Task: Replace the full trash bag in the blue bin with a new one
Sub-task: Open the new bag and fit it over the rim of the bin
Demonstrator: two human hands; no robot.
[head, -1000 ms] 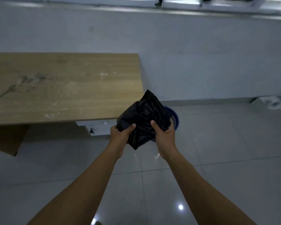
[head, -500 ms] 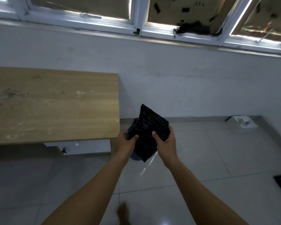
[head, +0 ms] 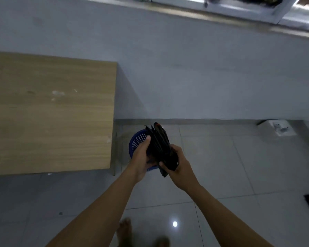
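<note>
A: What do we hold?
B: A folded black bag (head: 159,147), glossy and creased. Our left hand (head: 141,157) and right hand (head: 178,164) both close their fingers on it.
A: And the bin (head: 136,139)?
B: Blue, round, perforated plastic, on glossy tile directly below the bag, just beside the wooden desk (head: 52,113) edge. Open floor lies to the right; a white box (head: 280,128) sits by the wall.

Both arms extended fwd, left hand (head: 141,157) & right hand (head: 178,166) close together, fingers curled in a grip.
</note>
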